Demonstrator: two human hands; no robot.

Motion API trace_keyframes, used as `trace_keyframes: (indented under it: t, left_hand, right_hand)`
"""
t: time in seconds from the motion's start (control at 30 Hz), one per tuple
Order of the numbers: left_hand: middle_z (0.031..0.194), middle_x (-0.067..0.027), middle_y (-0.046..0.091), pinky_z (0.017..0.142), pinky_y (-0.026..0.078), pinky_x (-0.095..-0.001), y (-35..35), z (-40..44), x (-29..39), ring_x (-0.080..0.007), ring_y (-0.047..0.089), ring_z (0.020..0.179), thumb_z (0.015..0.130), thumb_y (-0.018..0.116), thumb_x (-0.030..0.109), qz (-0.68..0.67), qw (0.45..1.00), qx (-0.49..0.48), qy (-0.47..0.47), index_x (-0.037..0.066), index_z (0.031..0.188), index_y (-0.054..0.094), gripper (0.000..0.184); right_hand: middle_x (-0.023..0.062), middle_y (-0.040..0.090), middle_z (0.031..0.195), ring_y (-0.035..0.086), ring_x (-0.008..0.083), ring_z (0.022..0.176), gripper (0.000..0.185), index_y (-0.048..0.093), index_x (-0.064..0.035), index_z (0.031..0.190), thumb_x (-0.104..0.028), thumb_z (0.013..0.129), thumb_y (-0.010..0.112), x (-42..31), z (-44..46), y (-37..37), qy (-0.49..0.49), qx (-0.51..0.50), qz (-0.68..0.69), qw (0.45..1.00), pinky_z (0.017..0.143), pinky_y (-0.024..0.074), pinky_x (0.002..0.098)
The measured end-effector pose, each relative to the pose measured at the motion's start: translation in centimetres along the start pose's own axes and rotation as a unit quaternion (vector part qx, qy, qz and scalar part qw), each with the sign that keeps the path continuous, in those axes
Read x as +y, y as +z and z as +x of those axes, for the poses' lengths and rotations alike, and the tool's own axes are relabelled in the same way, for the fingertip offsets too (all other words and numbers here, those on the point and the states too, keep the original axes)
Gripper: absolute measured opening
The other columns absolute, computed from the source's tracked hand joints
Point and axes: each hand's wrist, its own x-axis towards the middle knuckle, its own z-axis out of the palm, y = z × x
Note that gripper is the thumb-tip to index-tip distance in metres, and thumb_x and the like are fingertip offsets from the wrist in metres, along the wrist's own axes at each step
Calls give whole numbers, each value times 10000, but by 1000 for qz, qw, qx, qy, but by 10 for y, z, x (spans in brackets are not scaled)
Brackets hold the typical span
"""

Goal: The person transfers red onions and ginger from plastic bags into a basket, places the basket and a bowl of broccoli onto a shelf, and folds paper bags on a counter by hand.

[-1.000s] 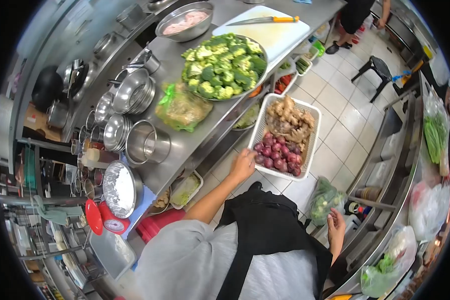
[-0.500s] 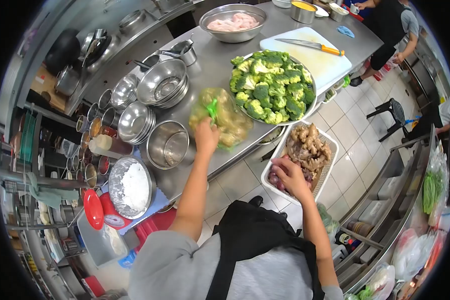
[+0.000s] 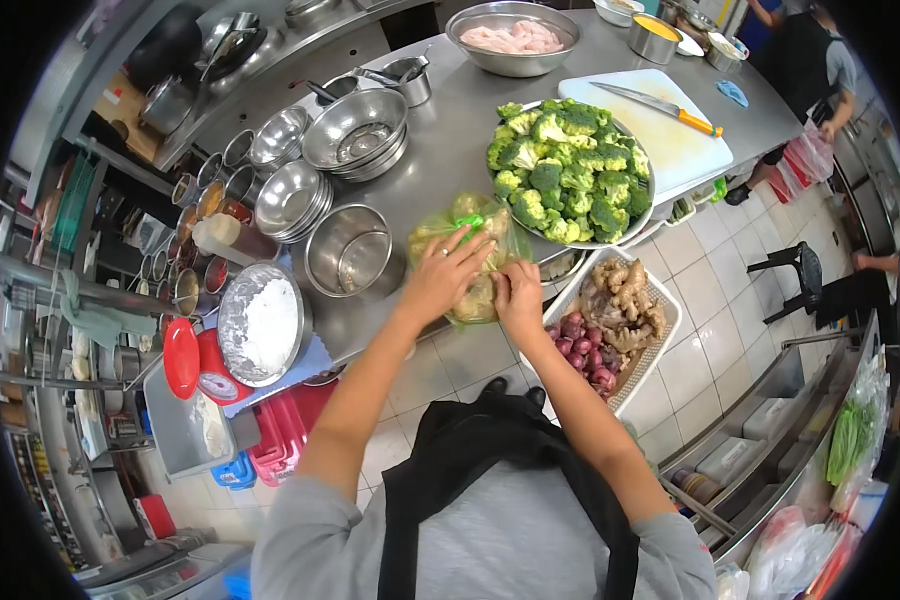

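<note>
A see-through green-tinted plastic bag [image 3: 473,297] of pale brown lumps sits at the counter's near edge. It has a bright green tie [image 3: 469,221] at its top, and I cannot tell what the lumps are. Across the bag lies my left hand [image 3: 452,270], fingers stretched out beside the tie. My right hand [image 3: 518,298] pinches the bag's right side, fingers bent and together. Just beyond is a round tray of broccoli florets [image 3: 570,180]. Below and right of my right hand, a white basket [image 3: 667,345] holds ginger [image 3: 620,300] and small red onions or shallots [image 3: 580,350].
Left of the bag stand a steel pot [image 3: 348,262], stacked steel bowls [image 3: 358,135] and a bowl of white powder [image 3: 266,325]. Farther back are a knife [image 3: 650,103] on a white cutting board [image 3: 692,160] and a bowl of raw meat [image 3: 510,62]. A co-worker [image 3: 805,60] stands at upper right.
My right hand has moved from above the basket to the bag's right side. My left hand has gone from gripping the bag's tie to lying spread over the bag. The view has shifted slightly.
</note>
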Motion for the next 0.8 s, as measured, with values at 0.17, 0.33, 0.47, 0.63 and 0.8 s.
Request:
trace_keyframes:
  t: [0.17,0.33,0.47,0.63,0.8]
  left_hand:
    - [1143,-16,578,902,369,-396,-3,12,-6,-225,498,1098,725,605,58,-29,992,-66,101,131,1034,627,318]
    - [868,-60,605,862,371,-373,10,4,-11,-241,563,897,750,584,48,-204,976,-46,54,70,877,608,130]
    - [648,-92,517,748,367,-342,6,-2,-11,-240,513,662,791,577,120,-285,956,-71,10,34,765,594,92]
    - [592,-98,505,709,350,-339,5,5,-24,-247,469,633,831,544,277,-378,921,-86,-17,47,695,622,278]
    - [533,-81,494,731,312,-361,-18,43,-50,-232,453,613,857,488,300,-96,980,-116,132,76,585,585,365]
  right_hand:
    - [129,510,825,494,265,802,36,491,0,832,-8,827,525,-9,-6,2,0,104,178,979,744,398,321]
    - [-15,448,755,417,84,747,129,490,-38,823,-119,923,477,-12,-20,0,215,-2,409,887,700,359,227]
    - [-69,468,770,416,34,741,168,525,-62,866,-175,957,439,-4,-18,4,184,-94,434,877,695,358,200]
    - [-48,539,818,466,40,775,129,558,-46,941,-159,931,496,-10,-10,-7,214,-126,512,822,726,380,202]
    - [72,543,738,502,122,707,208,548,-19,988,-169,855,605,-13,12,-9,91,-128,233,960,666,410,260]
